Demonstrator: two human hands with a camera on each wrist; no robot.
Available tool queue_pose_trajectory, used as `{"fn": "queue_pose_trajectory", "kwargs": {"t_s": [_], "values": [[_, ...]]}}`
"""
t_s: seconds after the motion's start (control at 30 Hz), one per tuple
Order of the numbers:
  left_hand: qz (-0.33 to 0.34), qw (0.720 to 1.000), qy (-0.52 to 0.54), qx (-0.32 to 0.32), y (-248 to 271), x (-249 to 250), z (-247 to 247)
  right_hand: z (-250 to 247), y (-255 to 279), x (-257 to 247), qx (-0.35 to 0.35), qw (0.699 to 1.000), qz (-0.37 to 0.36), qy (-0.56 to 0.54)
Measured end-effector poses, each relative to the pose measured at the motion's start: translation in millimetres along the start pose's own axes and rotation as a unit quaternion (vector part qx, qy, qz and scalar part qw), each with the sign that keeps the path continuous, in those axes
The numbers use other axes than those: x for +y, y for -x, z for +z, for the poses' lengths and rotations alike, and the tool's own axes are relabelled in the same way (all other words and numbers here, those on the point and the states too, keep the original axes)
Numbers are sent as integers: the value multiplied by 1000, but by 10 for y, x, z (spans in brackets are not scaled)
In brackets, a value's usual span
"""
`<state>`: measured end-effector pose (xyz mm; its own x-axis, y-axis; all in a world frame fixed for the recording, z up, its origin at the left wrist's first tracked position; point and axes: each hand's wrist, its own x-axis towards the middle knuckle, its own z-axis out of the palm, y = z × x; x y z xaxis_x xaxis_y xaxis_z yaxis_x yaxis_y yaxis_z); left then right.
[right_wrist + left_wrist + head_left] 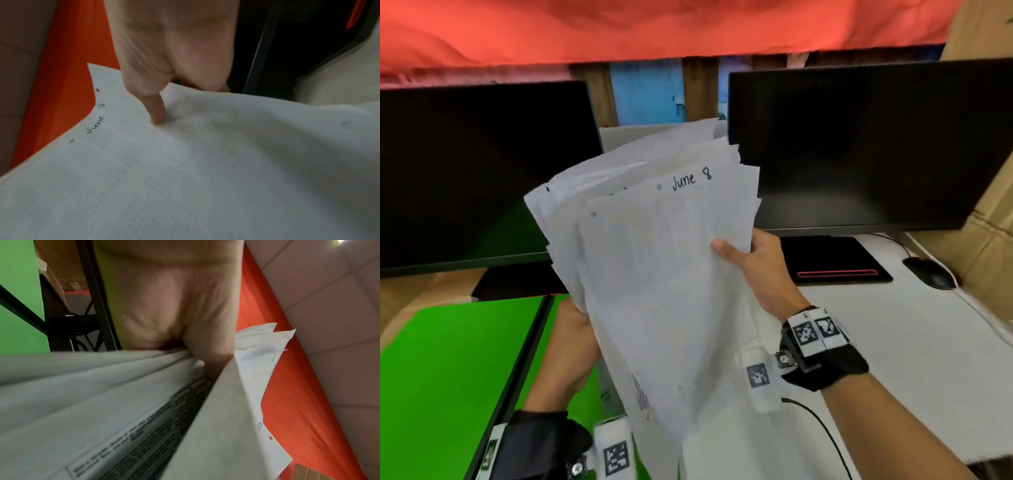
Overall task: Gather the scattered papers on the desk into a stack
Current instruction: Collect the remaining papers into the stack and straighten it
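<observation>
Both hands have the papers (654, 267) up off the desk (914, 342), held in the air between the two monitors (859, 144). The left hand (571, 346) grips the lower left edge, and the right hand (760, 263) pinches the right edge with the thumb on the top sheet (the one marked "June 8"). The bundle is fanned out and not squared yet, with corners sticking out at the top. Loose sheets like these look light and floppy, and I'd guess they slide over each other easily. Best bet is probably holding both long edges loosely and tapping the bottom edge on the desk to line everything up.
</observation>
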<state>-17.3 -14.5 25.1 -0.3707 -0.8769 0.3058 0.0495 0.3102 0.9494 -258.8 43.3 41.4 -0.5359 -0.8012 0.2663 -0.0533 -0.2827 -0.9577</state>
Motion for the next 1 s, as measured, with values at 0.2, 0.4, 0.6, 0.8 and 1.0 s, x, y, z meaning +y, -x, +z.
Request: {"fn": "queue_pose_trajectory", "kwargs": {"t_s": [0.2,0.4,0.6,0.8,1.0], "values": [[-27,994,96,-54,153,-8,-10,181,7,185,75,996,-51,5],[52,996,18,67,207,-56,205,340,82,280,131,987,-94,-1],[23,996,72,53,21,-68,-96,-198,-69,55,-96,995,29,-20],[35,995,91,-2,-165,58,-20,-319,22,-234,-166,984,54,21],[86,996,4,1,-262,218,253,-148,180,-270,36,989,-112,89]]}}
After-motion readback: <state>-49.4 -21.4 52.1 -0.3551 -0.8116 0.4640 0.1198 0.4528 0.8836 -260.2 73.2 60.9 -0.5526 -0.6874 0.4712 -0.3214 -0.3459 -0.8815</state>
